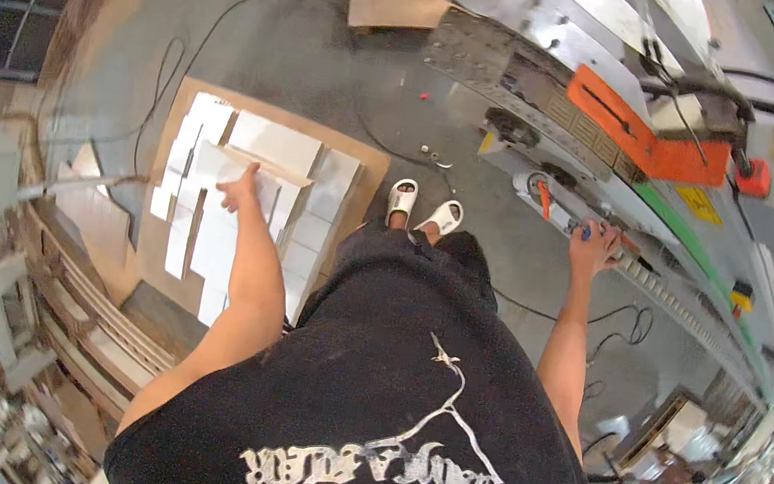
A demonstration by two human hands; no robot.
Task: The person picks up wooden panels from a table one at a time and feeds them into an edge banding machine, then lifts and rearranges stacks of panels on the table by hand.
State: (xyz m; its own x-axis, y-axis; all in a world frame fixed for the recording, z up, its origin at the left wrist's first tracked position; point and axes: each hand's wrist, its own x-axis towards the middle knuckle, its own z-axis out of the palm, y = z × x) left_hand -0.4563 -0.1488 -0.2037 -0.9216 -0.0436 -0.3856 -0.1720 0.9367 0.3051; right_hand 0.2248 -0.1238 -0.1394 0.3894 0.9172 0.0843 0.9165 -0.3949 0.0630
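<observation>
Black shirt; white rectangular panels, flat, stacked.

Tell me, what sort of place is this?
Probably a workshop or small factory, perhaps for panels or furniture: a long machine with an orange part stands at the right, and white panels lie stacked on a brown board.

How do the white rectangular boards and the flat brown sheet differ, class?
Colour: the white rectangular boards are pale; the flat brown sheet is darker.
Size: each board is much smaller than the sheet.
Position: the boards lie on top; the sheet lies beneath, showing around their edges.
Both have straight sides.
</observation>
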